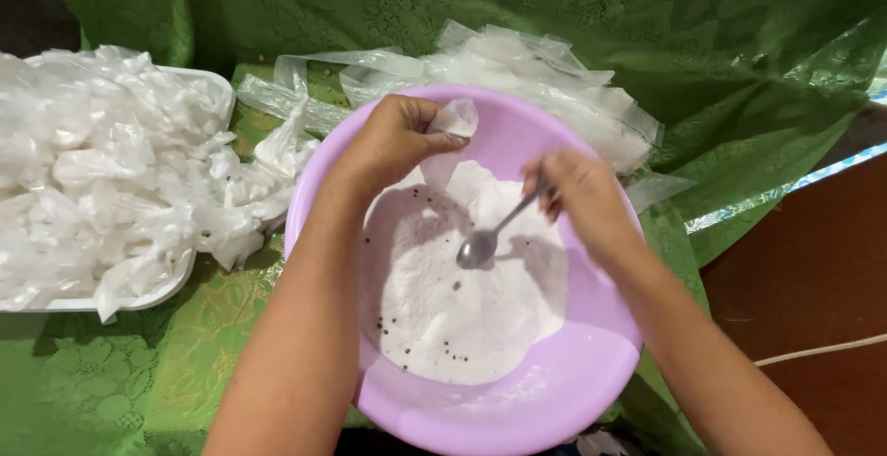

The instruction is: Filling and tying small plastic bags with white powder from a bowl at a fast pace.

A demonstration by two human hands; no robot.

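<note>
Metal spoon (pixel 480 247) gripped by right hand (pixel 577 199) over white powder (pixel 462 299), left hand (pixel 393 137) pinching small plastic bag (pixel 453 121)

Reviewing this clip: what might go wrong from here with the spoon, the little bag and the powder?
The left hand pinches a small plastic bag by a narrow, floppy mouth, so powder off the spoon in the right hand may miss it. The bag might slip from that grip. The tilted purple basin could also tip.
</note>
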